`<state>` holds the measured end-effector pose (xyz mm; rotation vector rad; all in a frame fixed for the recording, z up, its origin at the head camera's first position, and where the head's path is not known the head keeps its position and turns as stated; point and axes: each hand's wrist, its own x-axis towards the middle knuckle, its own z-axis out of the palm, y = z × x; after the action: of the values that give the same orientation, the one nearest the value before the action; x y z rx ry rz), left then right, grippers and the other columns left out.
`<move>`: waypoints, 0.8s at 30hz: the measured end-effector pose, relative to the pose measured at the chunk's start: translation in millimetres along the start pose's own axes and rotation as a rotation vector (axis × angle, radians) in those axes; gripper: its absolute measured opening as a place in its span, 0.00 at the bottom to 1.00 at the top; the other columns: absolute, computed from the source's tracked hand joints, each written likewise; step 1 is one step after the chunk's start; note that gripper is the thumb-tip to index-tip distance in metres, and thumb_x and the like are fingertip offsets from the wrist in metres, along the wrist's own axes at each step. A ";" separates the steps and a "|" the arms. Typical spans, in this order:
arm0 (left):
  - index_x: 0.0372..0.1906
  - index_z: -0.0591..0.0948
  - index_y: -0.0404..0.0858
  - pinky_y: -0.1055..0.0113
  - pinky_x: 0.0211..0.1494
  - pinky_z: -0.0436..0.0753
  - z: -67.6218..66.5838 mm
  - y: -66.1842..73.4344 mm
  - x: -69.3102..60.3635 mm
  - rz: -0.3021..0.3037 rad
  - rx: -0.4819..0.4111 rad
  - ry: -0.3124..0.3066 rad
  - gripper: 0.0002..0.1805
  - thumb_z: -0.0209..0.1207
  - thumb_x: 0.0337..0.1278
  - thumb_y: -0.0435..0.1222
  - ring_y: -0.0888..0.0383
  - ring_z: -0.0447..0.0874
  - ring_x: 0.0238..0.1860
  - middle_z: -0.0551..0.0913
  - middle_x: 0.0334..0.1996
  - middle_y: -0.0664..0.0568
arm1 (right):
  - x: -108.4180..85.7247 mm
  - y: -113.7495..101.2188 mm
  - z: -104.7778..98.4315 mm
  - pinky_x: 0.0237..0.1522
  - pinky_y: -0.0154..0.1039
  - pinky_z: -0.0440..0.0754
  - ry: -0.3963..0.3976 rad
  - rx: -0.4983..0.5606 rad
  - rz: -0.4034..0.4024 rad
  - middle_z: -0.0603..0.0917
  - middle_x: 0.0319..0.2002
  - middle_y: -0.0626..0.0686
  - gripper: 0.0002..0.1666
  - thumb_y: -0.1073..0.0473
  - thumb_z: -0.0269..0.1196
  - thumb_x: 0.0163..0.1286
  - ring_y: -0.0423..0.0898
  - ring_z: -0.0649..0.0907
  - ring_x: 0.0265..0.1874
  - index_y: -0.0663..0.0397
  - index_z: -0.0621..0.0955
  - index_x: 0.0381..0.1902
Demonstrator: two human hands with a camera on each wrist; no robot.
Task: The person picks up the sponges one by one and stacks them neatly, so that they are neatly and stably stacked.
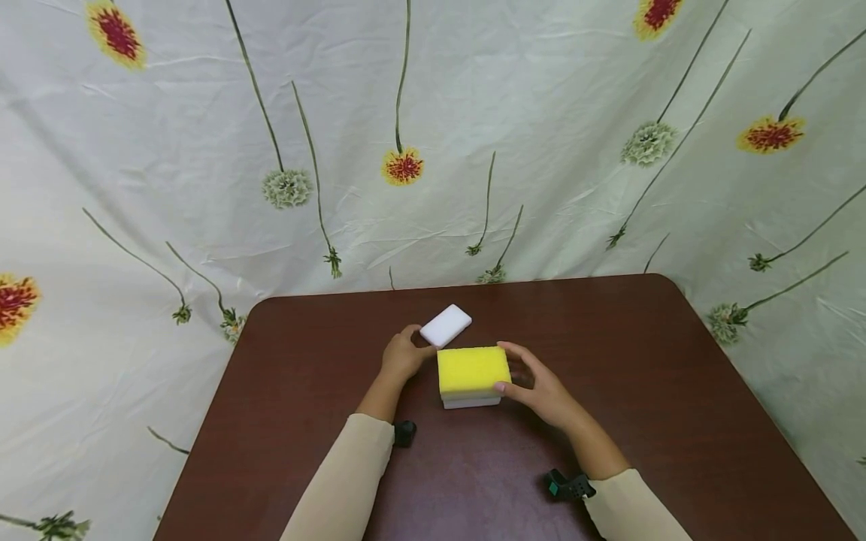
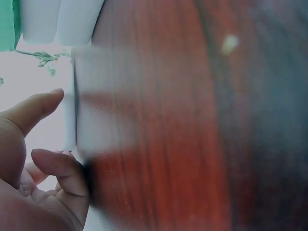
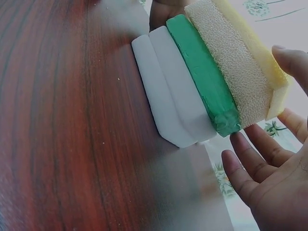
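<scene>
A stack of flat blocks stands on the table, topped by a yellow sponge (image 1: 473, 370) with a coarse, paler side. Beneath it, in the right wrist view, come a green block (image 3: 204, 72) and two white blocks (image 3: 180, 86). My right hand (image 1: 551, 391) holds the sponge's right end, thumb at one side and fingers at the other; its lower fingertips lie by the green block. Behind the stack, a separate white block (image 1: 446, 325) lies flat. My left hand (image 1: 404, 357) is beside it, thumb and forefinger spread around its near end, with no firm grip visible.
The dark red-brown table (image 1: 304, 391) has rounded far corners. A white flowered cloth (image 1: 541, 98) hangs behind it and at both sides. Dark straps sit at both wrists, below beige sleeves (image 1: 341, 481).
</scene>
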<state>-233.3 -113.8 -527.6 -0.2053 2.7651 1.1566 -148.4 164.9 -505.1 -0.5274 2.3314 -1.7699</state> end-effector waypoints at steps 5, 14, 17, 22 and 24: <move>0.71 0.72 0.43 0.54 0.46 0.82 -1.1 -2.0 0.9 -0.037 -0.090 -0.017 0.37 0.69 0.58 0.49 0.46 0.83 0.41 0.83 0.47 0.39 | 0.0 -0.5 -0.4 0.62 0.47 0.78 0.000 -0.007 0.008 0.72 0.70 0.55 0.41 0.55 0.69 0.68 0.58 0.77 0.63 0.29 0.65 0.74; 0.74 0.67 0.44 0.70 0.28 0.81 -7.3 -9.4 -2.5 -0.117 -0.474 -0.072 0.37 0.67 0.61 0.40 0.57 0.78 0.27 0.80 0.41 0.45 | 1.2 0.3 0.3 0.65 0.58 0.74 -0.001 -0.001 -0.001 0.72 0.70 0.55 0.41 0.54 0.70 0.68 0.58 0.77 0.64 0.30 0.66 0.74; 0.74 0.66 0.43 0.70 0.30 0.82 -8.6 -11.7 -3.7 -0.131 -0.549 -0.082 0.37 0.67 0.61 0.37 0.55 0.81 0.33 0.80 0.46 0.42 | 1.3 0.7 0.4 0.64 0.59 0.74 0.001 0.007 0.004 0.72 0.70 0.56 0.41 0.55 0.70 0.68 0.59 0.77 0.64 0.31 0.66 0.74; 0.75 0.64 0.42 0.69 0.35 0.84 -9.5 -14.9 -6.5 -0.134 -0.638 -0.070 0.37 0.64 0.63 0.33 0.52 0.84 0.41 0.79 0.51 0.40 | 1.5 1.7 0.3 0.64 0.60 0.74 0.004 0.006 0.006 0.72 0.70 0.57 0.41 0.55 0.70 0.68 0.60 0.77 0.63 0.32 0.66 0.74; 0.75 0.64 0.42 0.68 0.37 0.85 -10.3 -15.7 -8.2 -0.134 -0.668 -0.058 0.37 0.64 0.63 0.31 0.51 0.84 0.43 0.78 0.52 0.39 | 1.4 1.8 0.2 0.65 0.60 0.74 0.003 0.002 0.009 0.71 0.70 0.56 0.41 0.54 0.70 0.68 0.60 0.77 0.64 0.31 0.65 0.74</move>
<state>-223.2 -131.5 -529.9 -0.4039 2.1740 1.9581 -149.9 164.6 -506.8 -0.5138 2.3304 -1.7708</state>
